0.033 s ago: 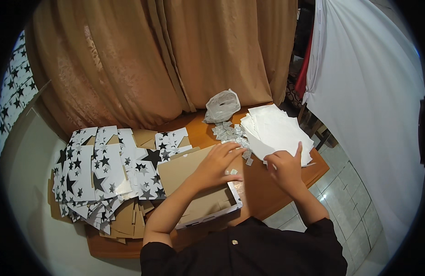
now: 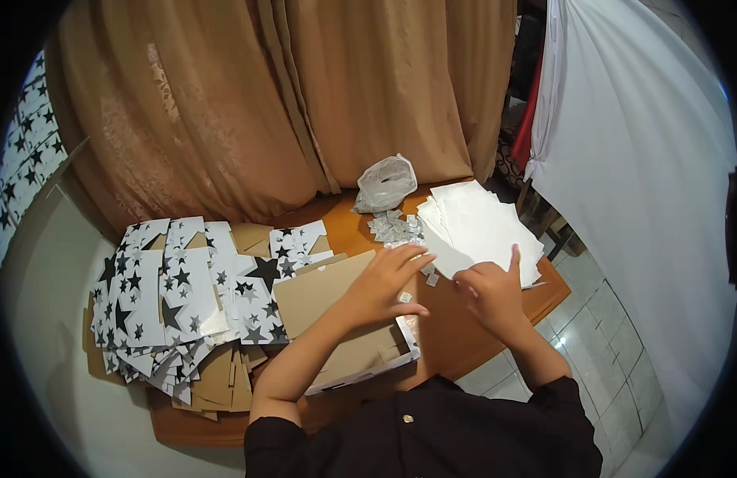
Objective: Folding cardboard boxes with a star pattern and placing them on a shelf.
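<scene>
My left hand (image 2: pixel 383 288) hovers above the right part of an open cardboard box (image 2: pixel 360 358), fingers and thumb spread apart. Between its thumb and fingers a small pale square packet (image 2: pixel 405 297) shows; the hand does not grip it. To the right, my right hand (image 2: pixel 493 296) is at the near edge of a stack of white paper sheets (image 2: pixel 484 223). Its thumb and forefinger are pinched together while another finger sticks up; whatever is in the pinch is too small to make out. Beyond both hands lies a pile of small clear packets (image 2: pixel 394 229).
On the left are heaped flat cardboard pieces printed with black and grey stars (image 2: pixel 177 295). A crumpled clear plastic bag (image 2: pixel 386 185) stands at the back of the wooden table (image 2: pixel 456 350). Brown curtains (image 2: pixel 368 88) hang behind, a white cloth (image 2: pixel 631 159) at the right.
My left hand has shifted slightly to the right, its thumb a little further out. My right hand has moved a touch to the left.
</scene>
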{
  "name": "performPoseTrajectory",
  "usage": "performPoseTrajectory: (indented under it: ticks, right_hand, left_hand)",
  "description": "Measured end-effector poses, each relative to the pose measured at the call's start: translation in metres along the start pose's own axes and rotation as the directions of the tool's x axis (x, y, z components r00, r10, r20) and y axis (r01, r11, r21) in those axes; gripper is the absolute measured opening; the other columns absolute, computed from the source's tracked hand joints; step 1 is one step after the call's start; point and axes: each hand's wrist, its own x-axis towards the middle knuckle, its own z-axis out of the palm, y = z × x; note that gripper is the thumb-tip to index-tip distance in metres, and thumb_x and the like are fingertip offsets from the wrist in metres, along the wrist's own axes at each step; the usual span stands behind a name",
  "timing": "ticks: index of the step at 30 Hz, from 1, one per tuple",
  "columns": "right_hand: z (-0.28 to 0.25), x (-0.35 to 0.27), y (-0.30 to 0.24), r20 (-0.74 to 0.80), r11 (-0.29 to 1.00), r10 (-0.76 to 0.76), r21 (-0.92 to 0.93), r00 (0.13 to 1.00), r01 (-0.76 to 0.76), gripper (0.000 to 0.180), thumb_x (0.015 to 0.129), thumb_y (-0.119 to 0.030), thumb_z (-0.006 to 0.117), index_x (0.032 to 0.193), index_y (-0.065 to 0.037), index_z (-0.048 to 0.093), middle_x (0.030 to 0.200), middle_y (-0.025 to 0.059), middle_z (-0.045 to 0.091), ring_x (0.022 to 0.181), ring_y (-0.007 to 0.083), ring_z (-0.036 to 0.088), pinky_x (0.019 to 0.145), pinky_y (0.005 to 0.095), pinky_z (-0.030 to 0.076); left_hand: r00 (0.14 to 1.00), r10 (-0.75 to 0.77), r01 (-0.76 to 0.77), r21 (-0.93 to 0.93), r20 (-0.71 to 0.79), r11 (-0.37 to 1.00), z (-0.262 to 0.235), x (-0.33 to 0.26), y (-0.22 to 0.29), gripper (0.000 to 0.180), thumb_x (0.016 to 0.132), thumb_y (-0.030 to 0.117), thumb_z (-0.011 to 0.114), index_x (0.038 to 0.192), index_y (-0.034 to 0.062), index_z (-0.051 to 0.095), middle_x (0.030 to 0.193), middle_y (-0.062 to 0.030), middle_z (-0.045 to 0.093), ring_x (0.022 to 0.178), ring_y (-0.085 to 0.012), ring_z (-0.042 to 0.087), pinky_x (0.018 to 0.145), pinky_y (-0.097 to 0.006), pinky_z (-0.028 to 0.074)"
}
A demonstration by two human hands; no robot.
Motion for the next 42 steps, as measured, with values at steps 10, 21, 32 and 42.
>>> performPoseTrajectory:
  ticks: [10, 21, 32, 42]
  right_hand:
    - [-0.063, 0.014, -0.024, -0.438, 0.960, 0.021, 0.261, 0.899, 0.104, 0.057, 0.075, -0.017, 0.071, 0.125, -0.005, 0.047, 0.122, 0.0132, 0.051, 0.116, 0.0253, 0.048, 0.105, 0.0511, 0.019]
    - [0.046, 0.011, -0.021, 0.284, -0.147, -0.039, 0.947, 0.958, -0.287, 0.076, 0.078, -0.032, 0.073, 0.135, -0.001, 0.035, 0.112, 0.0146, 0.059, 0.105, 0.0191, 0.055, 0.091, 0.0295, 0.042]
    - [0.167, -0.074, -0.051, 0.620, 0.307, 0.174, 0.704, 0.765, -0.640, 0.026, 0.081, -0.026, 0.070, 0.072, -0.002, 0.064, 0.059, -0.0024, 0.056, 0.054, 0.0056, 0.047, 0.062, 0.0250, 0.041]
    - [0.182, -0.108, -0.057, 0.290, 0.920, 0.193, 0.279, 0.937, -0.275, 0.029, 0.075, -0.037, 0.069, 0.064, -0.011, 0.062, 0.072, 0.0049, 0.054, 0.086, 0.0263, 0.047, 0.086, 0.0573, 0.023]
  left_hand:
    - [0.934, -0.334, 0.260, -0.400, -0.127, 0.879, -0.027, -0.006, 0.011, 0.014, 0.084, 0.018, 0.067, 0.087, 0.0042, 0.069, 0.074, -0.0095, 0.066, 0.061, -0.0151, 0.060, 0.057, -0.027, 0.047]
    - [0.456, -0.640, 0.424, -0.481, -0.619, 0.767, -0.107, -0.067, -0.006, 0.029, 0.086, 0.025, 0.067, 0.083, -0.0041, 0.066, 0.068, -0.0023, 0.062, 0.063, -0.0063, 0.052, 0.057, -0.023, 0.041]
    - [0.374, -0.658, 0.805, -0.124, -0.654, 0.580, -0.038, -0.166, -0.083, 0.048, 0.086, 0.032, 0.063, 0.063, -0.0045, 0.042, 0.058, -0.0237, 0.046, 0.051, -0.0311, 0.036, 0.052, -0.040, 0.035]
    - [0.795, -0.350, 0.569, 0.411, -0.495, 0.713, 0.021, -0.190, -0.083, 0.034, 0.079, 0.022, 0.068, 0.110, 0.0111, 0.061, 0.110, -0.0099, 0.054, 0.102, -0.0303, 0.051, 0.087, -0.041, 0.041]
